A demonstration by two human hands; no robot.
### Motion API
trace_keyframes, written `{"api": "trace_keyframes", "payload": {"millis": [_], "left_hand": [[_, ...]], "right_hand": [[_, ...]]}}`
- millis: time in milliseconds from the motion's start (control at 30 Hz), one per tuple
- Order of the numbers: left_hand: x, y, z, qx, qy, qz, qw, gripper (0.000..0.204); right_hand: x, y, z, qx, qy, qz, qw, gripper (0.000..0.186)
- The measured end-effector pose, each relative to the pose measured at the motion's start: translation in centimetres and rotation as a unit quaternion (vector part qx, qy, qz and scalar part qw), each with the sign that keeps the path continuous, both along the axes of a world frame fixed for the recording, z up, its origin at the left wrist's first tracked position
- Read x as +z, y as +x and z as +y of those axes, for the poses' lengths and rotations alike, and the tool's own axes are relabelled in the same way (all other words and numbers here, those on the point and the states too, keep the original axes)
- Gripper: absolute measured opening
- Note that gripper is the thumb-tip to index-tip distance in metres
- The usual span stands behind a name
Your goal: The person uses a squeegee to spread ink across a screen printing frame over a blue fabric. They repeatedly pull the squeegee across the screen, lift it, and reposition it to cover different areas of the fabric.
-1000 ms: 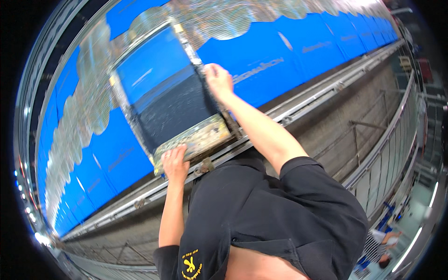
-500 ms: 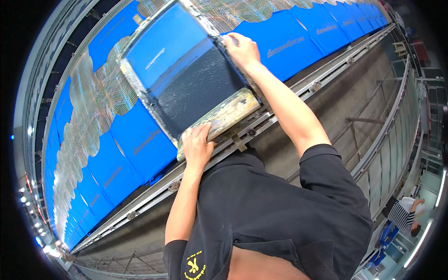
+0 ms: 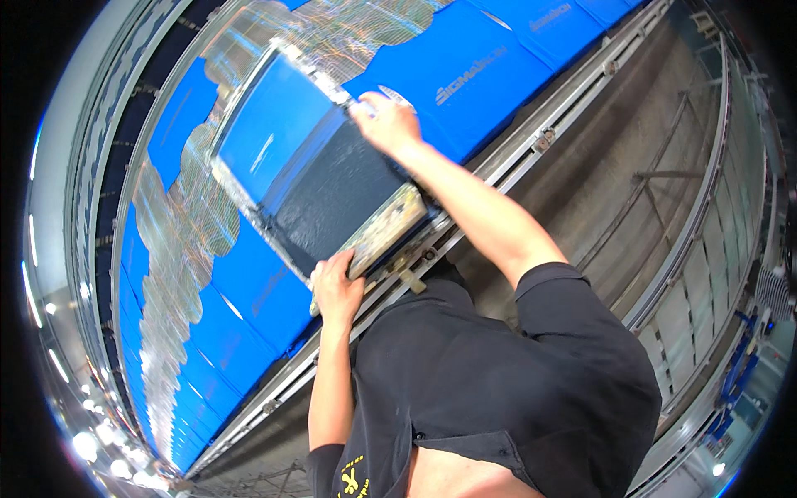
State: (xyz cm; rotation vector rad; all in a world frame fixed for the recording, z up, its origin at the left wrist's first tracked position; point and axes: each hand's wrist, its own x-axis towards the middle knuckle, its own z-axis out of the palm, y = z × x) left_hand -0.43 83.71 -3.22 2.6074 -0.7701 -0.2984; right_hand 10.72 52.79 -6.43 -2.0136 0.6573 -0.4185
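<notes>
At left, a glossy, scallop-edged strip (image 3: 170, 274) runs between smooth blue fabric panels (image 3: 249, 278). The rectangular screen-printing frame (image 3: 236, 189), paint-crusted along its sides, lies at centre over the panels; contact with them cannot be judged. Sound handling calls for keeping it level, with both hands bearing evenly and its near end square to the rail. The left hand (image 3: 336, 290) grips its near left corner, beside a rough, mottled bar (image 3: 388, 228). Wet-looking black ink (image 3: 344, 191) covers the near mesh. The right hand (image 3: 388, 123) curls around the right side; beyond runs the straight metal rail (image 3: 531, 149).
</notes>
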Motion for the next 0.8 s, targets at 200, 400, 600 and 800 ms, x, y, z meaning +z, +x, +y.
{"api": "trace_keyframes", "payload": {"millis": [200, 400, 600, 800], "left_hand": [[1.1, -0.7, 6.4, 0.095, 0.071, 0.033, 0.992, 0.055], [0.3, -0.2, 6.1, 0.118, 0.115, 0.052, 0.985, 0.052], [0.7, -0.3, 6.8, 0.133, 0.106, 0.062, 0.983, 0.05], [0.9, 0.4, 5.7, 0.139, 0.08, 0.071, 0.985, 0.055]], "right_hand": [[-0.2, 0.4, 7.7, 0.035, 0.104, -0.01, 0.994, 0.04], [-3.1, 0.6, 8.4, 0.03, 0.139, 0.002, 0.99, 0.045], [-3.0, -0.2, 8.9, 0.086, 0.098, -0.004, 0.991, 0.061], [-4.3, -6.9, 3.4, 0.03, 0.087, -0.136, 0.986, 0.031]]}}
